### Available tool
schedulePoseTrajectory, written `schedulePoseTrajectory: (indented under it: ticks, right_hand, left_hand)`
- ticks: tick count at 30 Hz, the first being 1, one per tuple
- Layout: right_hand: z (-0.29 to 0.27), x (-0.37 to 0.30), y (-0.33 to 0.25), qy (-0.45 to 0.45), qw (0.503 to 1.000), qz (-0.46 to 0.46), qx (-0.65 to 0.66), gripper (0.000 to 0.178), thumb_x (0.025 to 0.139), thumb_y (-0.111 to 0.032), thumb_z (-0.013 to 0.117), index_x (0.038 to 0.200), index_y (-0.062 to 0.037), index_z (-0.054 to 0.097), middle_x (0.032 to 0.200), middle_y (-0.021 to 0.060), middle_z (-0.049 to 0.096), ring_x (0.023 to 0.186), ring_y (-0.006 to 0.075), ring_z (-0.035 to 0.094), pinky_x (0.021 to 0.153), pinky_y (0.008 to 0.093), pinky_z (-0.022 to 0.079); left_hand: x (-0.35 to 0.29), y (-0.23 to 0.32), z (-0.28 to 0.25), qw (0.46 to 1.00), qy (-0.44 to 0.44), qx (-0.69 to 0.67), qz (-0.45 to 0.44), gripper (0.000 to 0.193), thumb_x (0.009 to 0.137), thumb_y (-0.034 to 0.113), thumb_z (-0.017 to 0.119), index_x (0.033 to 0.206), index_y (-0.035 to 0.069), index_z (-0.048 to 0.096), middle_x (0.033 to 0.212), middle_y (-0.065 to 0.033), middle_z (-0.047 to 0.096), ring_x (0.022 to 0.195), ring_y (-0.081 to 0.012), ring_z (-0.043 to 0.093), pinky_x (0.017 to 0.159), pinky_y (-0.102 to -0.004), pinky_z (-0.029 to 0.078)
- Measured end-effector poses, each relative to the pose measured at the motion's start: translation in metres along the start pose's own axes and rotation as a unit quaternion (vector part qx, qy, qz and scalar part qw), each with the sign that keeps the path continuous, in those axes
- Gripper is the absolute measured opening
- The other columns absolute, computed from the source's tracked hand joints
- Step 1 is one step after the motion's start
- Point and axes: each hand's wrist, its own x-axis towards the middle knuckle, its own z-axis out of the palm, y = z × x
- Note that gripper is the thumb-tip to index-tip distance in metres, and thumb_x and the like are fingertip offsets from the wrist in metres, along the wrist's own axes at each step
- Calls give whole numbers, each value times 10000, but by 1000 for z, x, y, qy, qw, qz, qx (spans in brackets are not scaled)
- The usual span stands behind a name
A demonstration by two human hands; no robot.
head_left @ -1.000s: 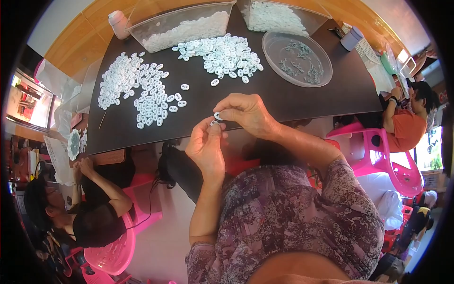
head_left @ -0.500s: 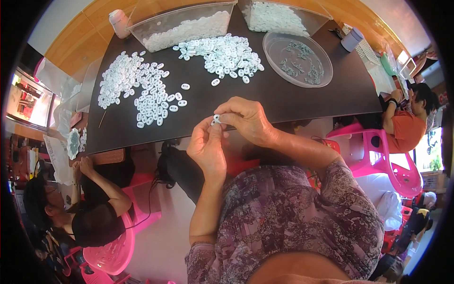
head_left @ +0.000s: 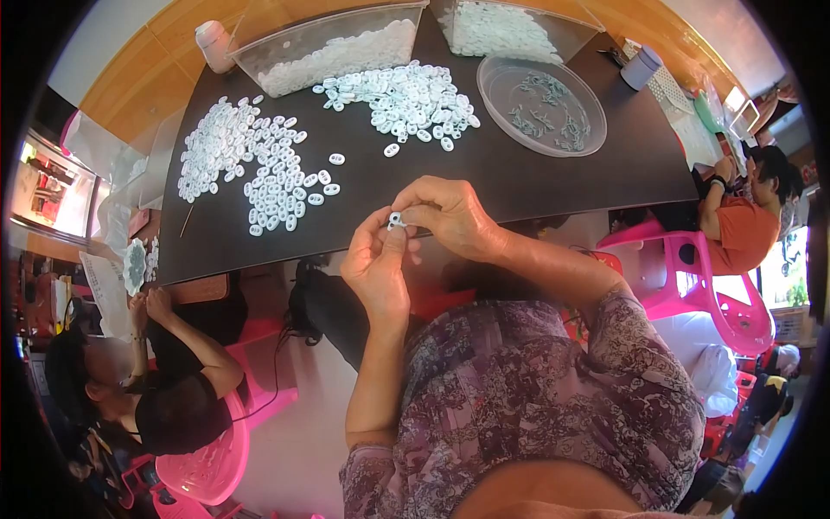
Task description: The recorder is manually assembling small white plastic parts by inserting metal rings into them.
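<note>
your left hand (head_left: 379, 264) and right hand (head_left: 454, 216) pinch a small white piece (head_left: 395, 220) between them, seemingly mid-work, while white oval pieces (head_left: 281, 186) lie heaped beyond your grip and to its left, though which are done i cannot tell.

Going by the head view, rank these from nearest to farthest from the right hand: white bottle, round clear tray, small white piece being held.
1. Small white piece: at the right hand itself, on its left side.
2. Round clear tray: ahead and somewhat right, on the dark table.
3. White bottle: far left corner.
</note>
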Motion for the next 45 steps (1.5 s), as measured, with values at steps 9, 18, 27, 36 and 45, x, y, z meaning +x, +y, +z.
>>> schedulePoseTrajectory:
  ticks: [9, 18, 27, 36, 45]
  right_hand:
    - [-1, -1, 8, 24, 972, -168, -162, 136, 764, 29, 574, 885, 5, 633, 791, 60, 609, 748, 183, 561, 660, 290, 464]
    - [6, -4, 7, 98, 914, -283, -272, 309, 627, 15, 644, 935, 2, 621, 844, 94, 597, 726, 243, 533, 627, 339, 457]
    - [1, -5, 11, 108, 890, -333, -291, 275, 638, 7, 648, 912, 10, 621, 857, 109, 597, 715, 261, 536, 610, 342, 460]
    - [0, -9, 4, 100, 927, -289, -218, 272, 660, 27, 665, 929, 17, 626, 828, 100, 612, 697, 224, 553, 597, 317, 455]
    - [3, -11, -2, 100, 925, -307, -202, 329, 665, 29, 664, 988, 35, 602, 756, 93, 615, 652, 225, 557, 584, 315, 452]
  left_hand:
    - [3, 1, 5, 999, 28, -18, 7, 171, 867, 8, 558, 1008, -88, 577, 793, -118, 634, 605, -145, 602, 480, -244, 491]
    - [8, 1, 7, 993, 90, -66, -50, 126, 837, -59, 565, 957, -81, 594, 886, -106, 630, 782, -122, 598, 713, -218, 479]
    - [6, 2, 6, 996, 69, -31, -40, 132, 828, -46, 587, 956, -71, 607, 841, -82, 628, 736, -108, 583, 657, -210, 472]
    - [2, 9, 4, 1000, 8, -6, 22, 180, 837, -12, 600, 1007, -70, 618, 843, -63, 612, 712, -109, 551, 633, -218, 461]
    - [-3, 5, 3, 994, -1, 19, 108, 186, 864, 5, 574, 1030, -67, 619, 882, -52, 593, 774, -107, 545, 667, -223, 459]
